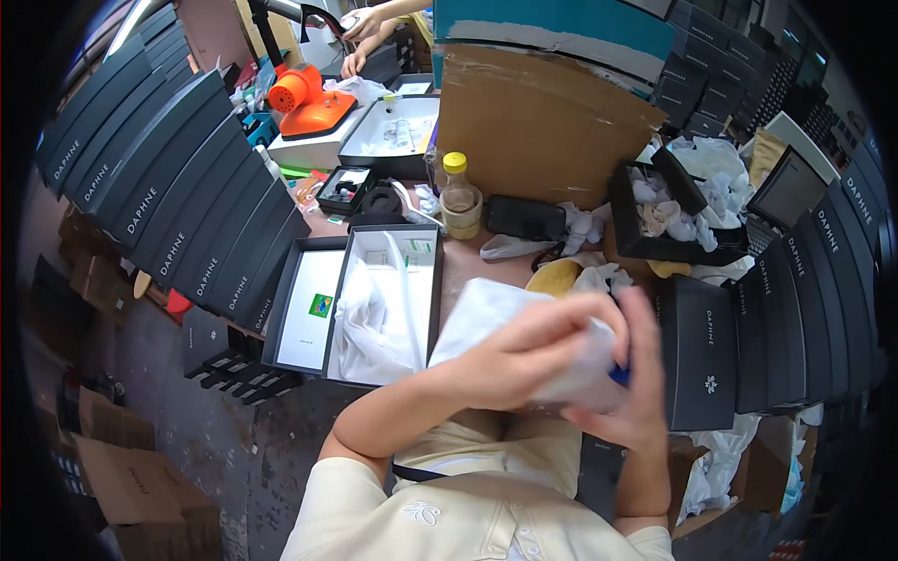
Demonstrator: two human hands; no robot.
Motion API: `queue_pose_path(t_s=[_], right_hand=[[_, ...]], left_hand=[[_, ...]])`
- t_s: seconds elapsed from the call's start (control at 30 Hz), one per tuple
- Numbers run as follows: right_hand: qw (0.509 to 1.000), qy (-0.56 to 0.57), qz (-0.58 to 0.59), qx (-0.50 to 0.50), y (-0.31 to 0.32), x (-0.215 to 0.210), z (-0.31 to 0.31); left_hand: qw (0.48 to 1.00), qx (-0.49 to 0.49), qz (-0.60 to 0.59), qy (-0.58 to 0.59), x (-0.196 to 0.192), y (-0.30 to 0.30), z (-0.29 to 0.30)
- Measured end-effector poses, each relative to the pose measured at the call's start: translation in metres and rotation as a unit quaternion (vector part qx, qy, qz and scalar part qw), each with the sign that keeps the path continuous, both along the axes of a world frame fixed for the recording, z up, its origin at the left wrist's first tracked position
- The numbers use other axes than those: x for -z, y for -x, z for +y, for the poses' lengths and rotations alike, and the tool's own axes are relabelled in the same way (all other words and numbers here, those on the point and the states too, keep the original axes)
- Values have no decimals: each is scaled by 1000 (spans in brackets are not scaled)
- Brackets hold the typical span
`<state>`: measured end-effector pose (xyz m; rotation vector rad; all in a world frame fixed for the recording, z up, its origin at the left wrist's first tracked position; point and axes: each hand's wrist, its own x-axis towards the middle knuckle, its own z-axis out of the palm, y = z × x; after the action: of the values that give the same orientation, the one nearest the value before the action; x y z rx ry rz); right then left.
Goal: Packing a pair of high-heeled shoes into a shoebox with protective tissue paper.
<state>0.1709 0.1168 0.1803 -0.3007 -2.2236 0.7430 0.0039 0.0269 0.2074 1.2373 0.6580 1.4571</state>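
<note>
My left hand (552, 351) reaches across in front of me, its fingers bent around crumpled white tissue paper (593, 360). On the other side of that bundle, my right hand (638, 388) grips it between thumb and fingers, somewhat blurred. A small dark blue patch (619, 375) shows between the hands; what it belongs to is hidden. A flat white sheet (482, 313) lies behind my left hand. To the left sits an open shoe box (433, 309), holding a white wrapped bundle (363, 323) and a white strip. Its lid (304, 351) lies beside it.
Stacks of dark shoe boxes (178, 201) rise on the left and also on the right (804, 299). Behind are a yellow-capped bottle (458, 210), a black phone (526, 219), a box of crumpled paper (655, 245) and a cardboard panel (543, 126). Another person's hands (360, 42) show at the back.
</note>
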Motion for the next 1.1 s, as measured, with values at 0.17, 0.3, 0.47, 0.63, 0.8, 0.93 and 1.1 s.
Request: queue_pose_path(t_s=[0.17, 0.3, 0.47, 0.63, 0.8, 0.93, 1.1], right_hand=[[992, 120, 25, -26, 6, 70, -10], [977, 207, 36, -34, -10, 77, -15], [970, 231, -57, -59, -31, 68, -2], [931, 262, -206, -147, -50, 56, 21], [897, 320, -282, -117, -46, 45, 4], [964, 213, -159, 3, -40, 38, -22], [965, -88, -83, 234, -17, 47, -47]], left_hand=[[990, 20, 126, -54, -1, -39, 10], [977, -78, 149, -134, 8, -59, 5], [833, -420, 235, -274, 6, -75, -18], [666, -347, 566, -340, 76, -95, -25], [917, -186, 340, -92, 122, -63, -18], [981, -37, -109, 155, 194, -82, -21], [933, 3, -200, 301, 207, -91, -29]])
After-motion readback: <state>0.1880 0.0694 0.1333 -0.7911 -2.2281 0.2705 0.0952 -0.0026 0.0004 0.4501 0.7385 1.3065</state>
